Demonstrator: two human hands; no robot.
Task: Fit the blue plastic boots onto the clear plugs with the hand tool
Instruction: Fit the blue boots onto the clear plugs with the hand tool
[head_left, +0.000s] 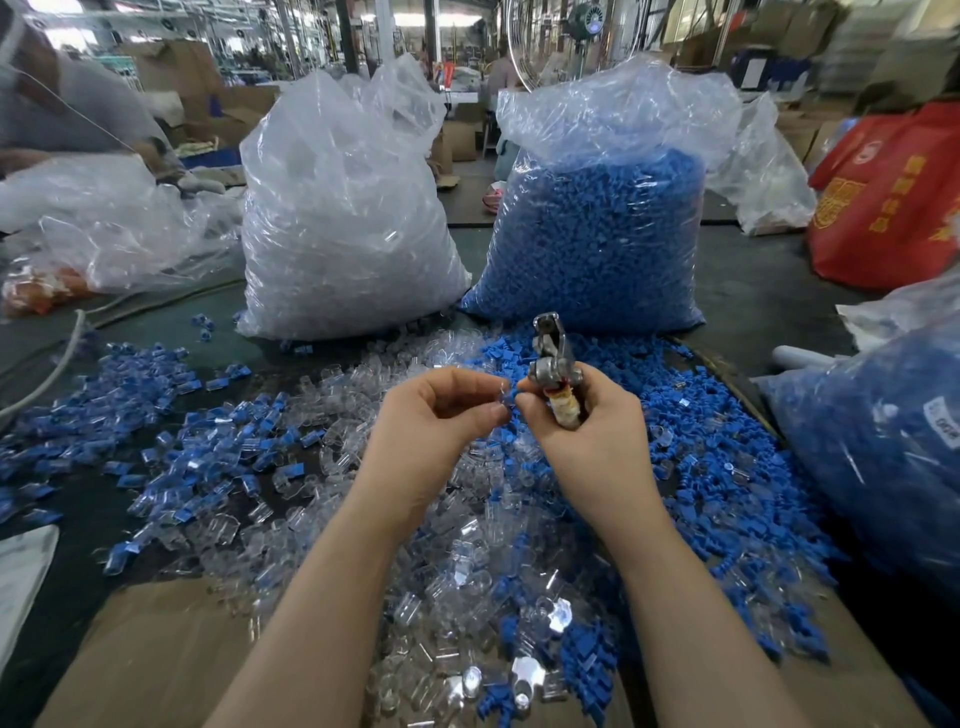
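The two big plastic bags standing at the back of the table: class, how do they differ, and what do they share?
The left bag holds clear parts and looks whitish; the right bag holds blue parts and looks blue up to its fill line. The left bag's crumpled top sits lower than the right bag's. Both are clear plastic, open-topped, upright, and stand side by side behind the loose parts.

blue boots (691, 415), clr plugs (457, 561), red bag (893, 208)

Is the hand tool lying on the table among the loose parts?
No, the right hand grips the hand tool and holds it upright above the loose parts, with its metal head pointing up.
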